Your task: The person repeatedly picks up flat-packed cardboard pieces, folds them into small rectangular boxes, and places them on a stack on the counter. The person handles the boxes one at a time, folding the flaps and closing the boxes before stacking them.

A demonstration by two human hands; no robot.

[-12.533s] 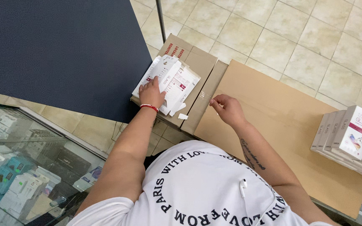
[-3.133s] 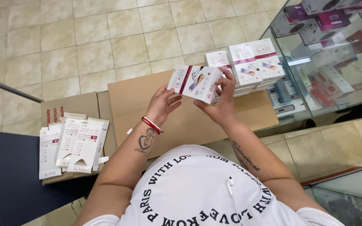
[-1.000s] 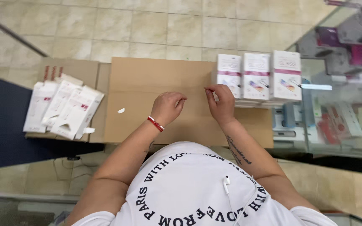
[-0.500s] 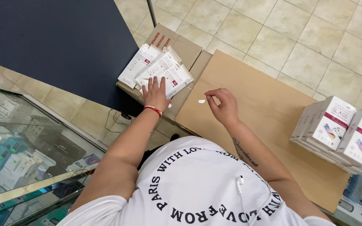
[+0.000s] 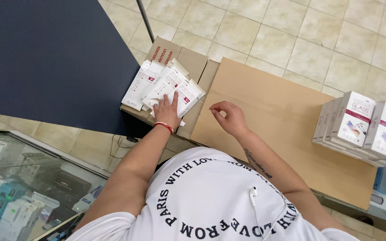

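- The left hand (image 5: 167, 111) lies flat, fingers together and stretched forward, pressing on a fanned pile of white flattened cartons (image 5: 164, 87).
- The pile rests on an open brown cardboard box (image 5: 192, 60), whose flaps carry red printed lettering at the far edge (the print is upside down from this view).
- Each flat carton is a long white rectangle with a small red mark and a dark word near one end; the nearest one, under the fingertips, shows a tuck flap at its far end.
- A red bracelet (image 5: 164, 127) circles the left wrist.
- The right hand (image 5: 229, 118) hovers over a large plain cardboard sheet (image 5: 287, 120), thumb and forefinger curled towards each other; I cannot tell whether anything is pinched between them.
- At the sheet's right edge stands a row of upright white boxes (image 5: 365, 125), each with a dark red band and a small coloured picture on its face.
- A dark blue surface (image 5: 50, 58) lies left of the brown box, touching its side.
- A glass display case (image 5: 18, 187) at lower left holds small teal and white packages.
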